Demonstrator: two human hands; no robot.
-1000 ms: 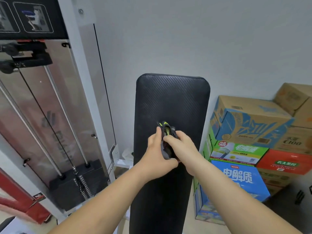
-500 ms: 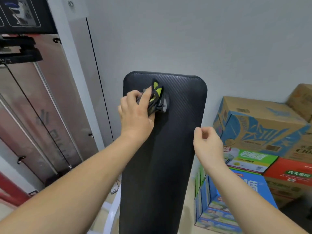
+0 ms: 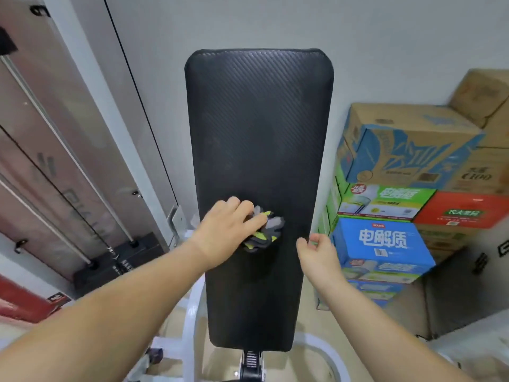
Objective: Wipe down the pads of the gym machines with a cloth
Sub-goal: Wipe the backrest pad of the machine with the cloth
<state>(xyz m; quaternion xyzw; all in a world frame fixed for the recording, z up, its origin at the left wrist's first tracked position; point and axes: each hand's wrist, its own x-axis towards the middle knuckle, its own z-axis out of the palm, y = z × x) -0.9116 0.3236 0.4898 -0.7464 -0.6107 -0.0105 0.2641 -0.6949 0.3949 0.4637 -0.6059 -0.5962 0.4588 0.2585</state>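
Observation:
A long black textured pad (image 3: 259,128) of a gym bench stands tilted up in front of me, its top near the wall. My left hand (image 3: 228,230) holds a crumpled grey, black and yellow-green cloth (image 3: 265,230) against the pad's lower middle, fingers curled over the cloth. My right hand (image 3: 316,252) hovers at the pad's right edge with loosely curled fingers, holding nothing. The cloth's left part is hidden under my left hand.
A cable machine with a weight stack (image 3: 115,260) and guide rods (image 3: 55,139) stands at the left. Stacked cardboard boxes (image 3: 399,172) fill the right side against the wall. The bench's white frame (image 3: 190,321) and a black hinge (image 3: 252,362) show below the pad.
My left hand has slid the cloth down from the pad's top left to its lower middle. My right hand stays off the cloth beside the pad's right edge.

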